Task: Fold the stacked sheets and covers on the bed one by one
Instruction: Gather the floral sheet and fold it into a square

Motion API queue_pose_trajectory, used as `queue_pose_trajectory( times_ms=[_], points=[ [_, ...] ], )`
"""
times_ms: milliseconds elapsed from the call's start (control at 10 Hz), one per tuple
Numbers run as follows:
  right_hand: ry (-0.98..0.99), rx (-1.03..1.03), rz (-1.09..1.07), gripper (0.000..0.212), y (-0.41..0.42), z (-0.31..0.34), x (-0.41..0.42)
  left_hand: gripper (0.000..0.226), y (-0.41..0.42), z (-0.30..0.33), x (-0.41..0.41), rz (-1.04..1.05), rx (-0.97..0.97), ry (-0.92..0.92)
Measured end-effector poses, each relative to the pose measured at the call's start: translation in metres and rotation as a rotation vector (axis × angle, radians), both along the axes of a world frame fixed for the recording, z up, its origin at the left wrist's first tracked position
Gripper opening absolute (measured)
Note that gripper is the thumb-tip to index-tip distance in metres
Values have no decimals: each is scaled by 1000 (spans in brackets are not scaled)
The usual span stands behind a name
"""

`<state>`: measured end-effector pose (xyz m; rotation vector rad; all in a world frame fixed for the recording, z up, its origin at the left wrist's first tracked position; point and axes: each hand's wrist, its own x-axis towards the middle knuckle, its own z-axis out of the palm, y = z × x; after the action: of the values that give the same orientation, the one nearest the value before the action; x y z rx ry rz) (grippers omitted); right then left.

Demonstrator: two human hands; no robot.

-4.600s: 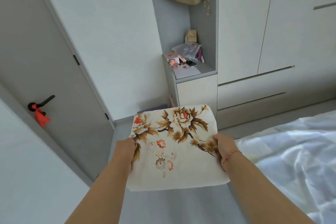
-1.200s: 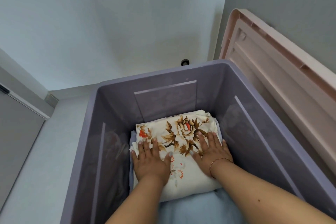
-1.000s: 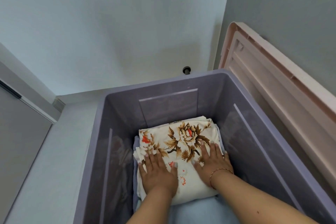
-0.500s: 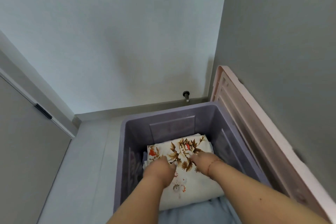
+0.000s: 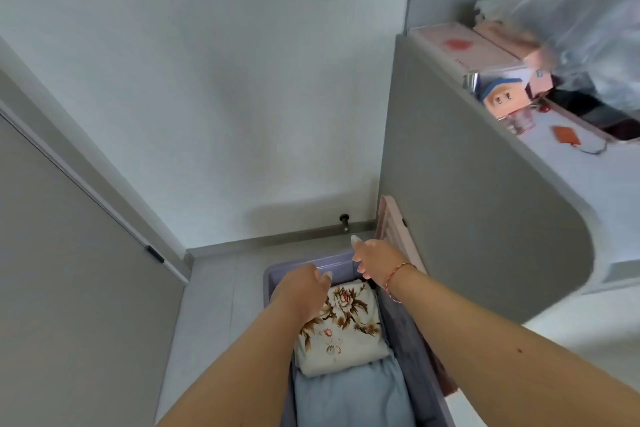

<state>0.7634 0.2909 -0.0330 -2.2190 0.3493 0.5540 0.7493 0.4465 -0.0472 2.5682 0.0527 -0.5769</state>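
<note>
Folded cream floral-print cover (image 5: 341, 329) sits flat inside the lilac plastic storage bin (image 5: 412, 340), long side running toward the far wall, big brown peony at the far end. It's resting on pale blue bedding (image 5: 346, 395). Both hands hover above it holding nothing: left hand (image 5: 299, 288) and right hand (image 5: 375, 258) with loose, relaxed fingers. A pink bin lid (image 5: 393, 230) leans against the grey cabinet side (image 5: 467, 204) on the right.
</note>
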Motion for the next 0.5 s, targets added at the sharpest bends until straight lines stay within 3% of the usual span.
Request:
queue_pose_trajectory(
  times_ms=[300, 500],
  points=[
    [-50, 46, 15, 36, -38, 177, -68, 33, -38, 177, -72, -193, 102, -81],
    [-193, 76, -108, 34, -71, 241, -119, 31, -71, 247, -109, -231, 43, -186]
  ],
)
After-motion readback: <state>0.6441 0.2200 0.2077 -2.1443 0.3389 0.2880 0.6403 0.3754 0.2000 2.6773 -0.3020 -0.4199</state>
